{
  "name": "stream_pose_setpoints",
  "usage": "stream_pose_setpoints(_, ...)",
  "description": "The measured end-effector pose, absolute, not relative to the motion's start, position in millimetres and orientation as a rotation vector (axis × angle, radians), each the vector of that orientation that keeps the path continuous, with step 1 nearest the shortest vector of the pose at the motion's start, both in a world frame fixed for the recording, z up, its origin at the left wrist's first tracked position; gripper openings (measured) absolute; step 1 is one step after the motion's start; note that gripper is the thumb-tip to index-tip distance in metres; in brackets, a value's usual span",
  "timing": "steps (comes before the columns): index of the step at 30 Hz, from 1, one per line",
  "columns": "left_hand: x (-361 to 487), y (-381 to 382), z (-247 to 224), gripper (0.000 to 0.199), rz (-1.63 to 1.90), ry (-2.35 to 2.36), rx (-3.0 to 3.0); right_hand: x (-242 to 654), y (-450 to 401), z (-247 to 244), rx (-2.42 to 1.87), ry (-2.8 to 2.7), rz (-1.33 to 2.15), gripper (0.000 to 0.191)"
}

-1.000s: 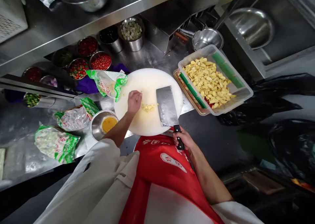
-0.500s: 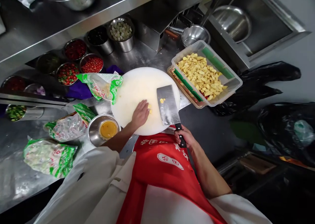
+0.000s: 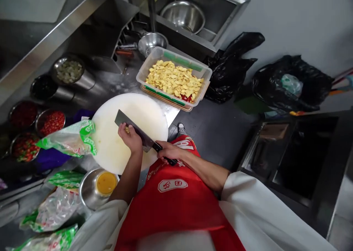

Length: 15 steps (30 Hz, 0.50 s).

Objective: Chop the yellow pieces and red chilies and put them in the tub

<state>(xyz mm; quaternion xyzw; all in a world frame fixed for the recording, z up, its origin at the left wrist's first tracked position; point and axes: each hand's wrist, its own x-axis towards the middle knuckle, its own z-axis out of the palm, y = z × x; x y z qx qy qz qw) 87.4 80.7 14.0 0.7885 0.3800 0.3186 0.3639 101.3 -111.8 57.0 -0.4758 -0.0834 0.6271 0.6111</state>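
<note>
My right hand (image 3: 168,151) is wrapped round the black handle of a cleaver (image 3: 142,136), whose broad blade is over the round white cutting board (image 3: 154,115). My left hand (image 3: 131,137) is against the blade, its fingers curled around a few small yellowish pieces (image 3: 127,130). Whether those pieces rest on the blade or only in the fingers is hard to tell. Beyond the board, a clear plastic tub (image 3: 204,74) holds a heap of yellow slices (image 3: 173,78), with some red bits at its near right corner.
A metal bowl with orange-yellow liquid (image 3: 106,183) sits near my left forearm. Green-and-white plastic bags (image 3: 74,137) and metal pots of chopped peppers (image 3: 51,122) are at the left. A ladle-like steel bowl (image 3: 152,43) and a sink (image 3: 212,39) lie beyond the tub.
The view has turned to the right. My left hand has left the board surface and closed around small pieces by the cleaver. The cleaver is now angled across, with both hands nearer together.
</note>
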Motion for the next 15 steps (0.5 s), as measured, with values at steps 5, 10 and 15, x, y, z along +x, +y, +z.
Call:
stream_pose_setpoints(5, 187.9, 35.5, 69.1, 0.016, 0.901, 0.596, 2.084, 155.2, -140.2, 83.3, -1.226, -0.246, 1.106, 0.025)
stream_pose_setpoints(10, 270.5, -55.9, 89.7, 0.019, 0.846, 0.162, 2.082, 226.9, -198.3, 115.6, -1.329, -0.116, 0.731, 0.033)
stream_pose_setpoints(15, 319.1, -104.2, 42.2, 0.022, 0.363, 0.037, 2.24, 295.8, -264.5, 135.4, -1.457, 0.044, 0.39, 0.029)
